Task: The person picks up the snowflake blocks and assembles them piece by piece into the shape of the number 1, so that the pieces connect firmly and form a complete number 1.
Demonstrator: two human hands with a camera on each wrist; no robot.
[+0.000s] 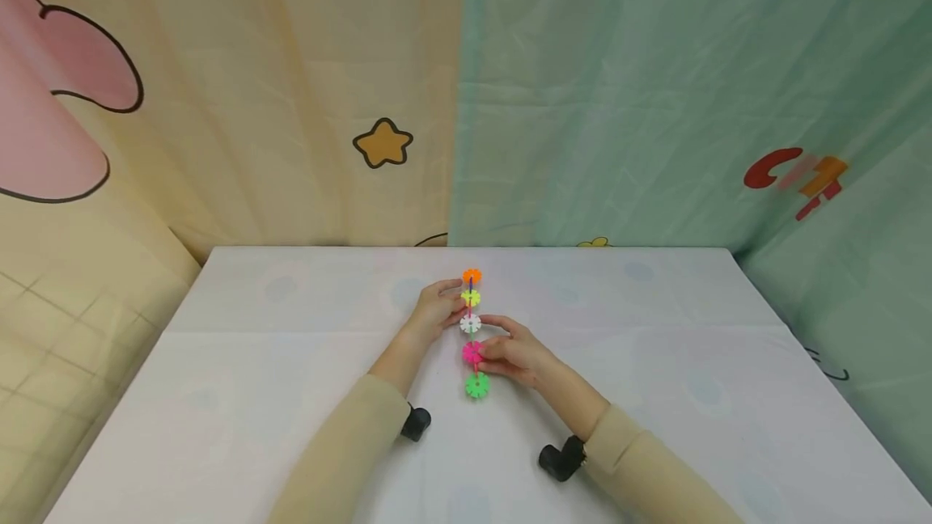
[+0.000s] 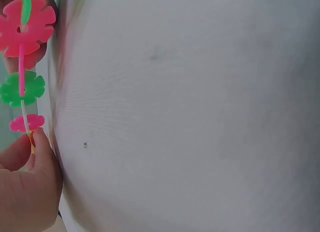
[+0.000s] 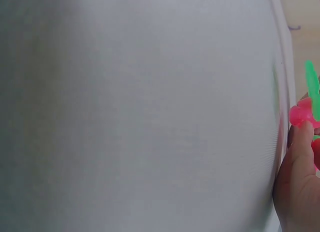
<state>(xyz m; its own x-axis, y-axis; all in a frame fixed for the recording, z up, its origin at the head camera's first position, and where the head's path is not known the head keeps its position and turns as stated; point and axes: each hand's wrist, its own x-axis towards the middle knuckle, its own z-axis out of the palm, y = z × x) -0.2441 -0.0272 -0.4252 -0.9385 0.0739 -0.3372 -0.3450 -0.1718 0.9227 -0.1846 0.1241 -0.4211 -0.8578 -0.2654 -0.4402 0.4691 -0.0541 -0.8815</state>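
Observation:
A row of flat, notched plastic snowflake discs, linked by discs standing edge-on, runs away from me along the table's middle. From far to near, the face-on ones are an orange disc point(image 1: 472, 275), a yellow disc point(image 1: 474, 298), a white disc point(image 1: 470, 324), a pink disc point(image 1: 472, 352) and a green disc point(image 1: 476, 386). My left hand point(image 1: 433, 314) is at the row's left side, its thumb and fingers pinching it around the yellow disc. From the right, my right hand point(image 1: 518, 356) pinches the pink disc, forefinger stretched toward the white one. Fingers partly hide the links.
The discs and hands are over a white-covered table point(image 1: 240, 395). A beige curtain point(image 1: 306, 103) and a green curtain point(image 1: 619, 103) hang behind its far edge. Black wrist devices are on both arms, one the left device point(image 1: 417, 424), the other the right device point(image 1: 562, 459).

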